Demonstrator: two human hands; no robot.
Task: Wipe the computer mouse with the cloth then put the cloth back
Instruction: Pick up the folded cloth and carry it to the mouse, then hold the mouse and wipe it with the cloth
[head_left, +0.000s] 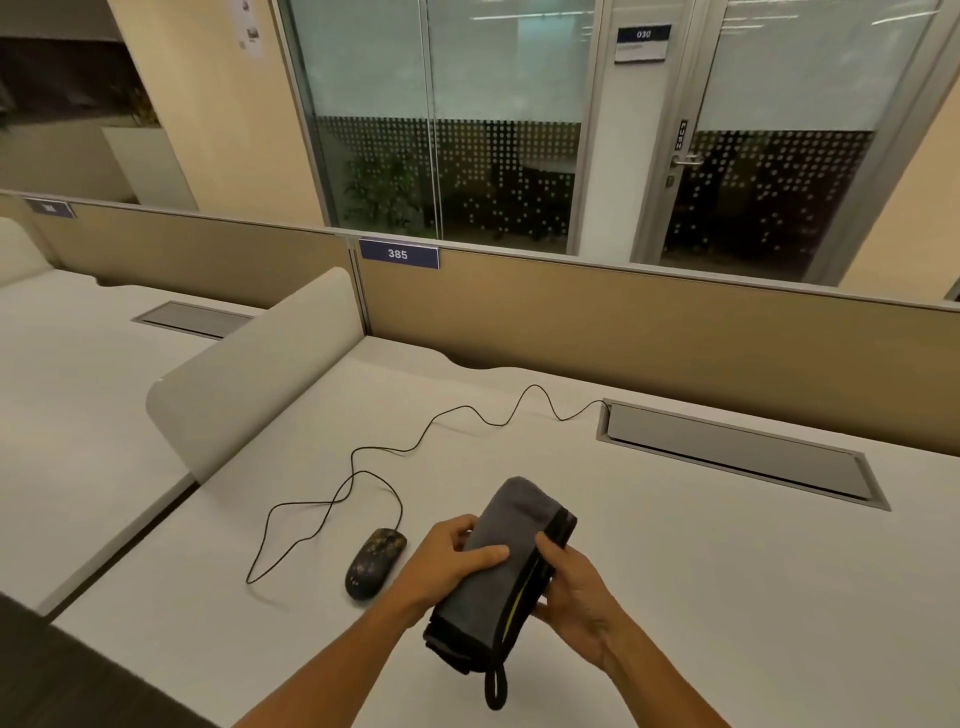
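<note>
A dark, speckled computer mouse (374, 562) lies on the white desk (727, 571), left of my hands. Its black cable (431, 426) snakes back across the desk to a grey cable hatch. I hold a folded grey cloth (498, 566) with black trim and a hanging loop above the desk, to the right of the mouse. My left hand (452, 564) grips the cloth's left side, thumb across its top. My right hand (574, 597) holds its right edge by the black trim. The cloth is apart from the mouse.
A grey cable hatch (737, 454) is set into the desk at the back right. A tan partition (649, 338) with a "385" sign runs along the back. A low white divider (254, 379) stands at the left, with a neighbouring desk beyond.
</note>
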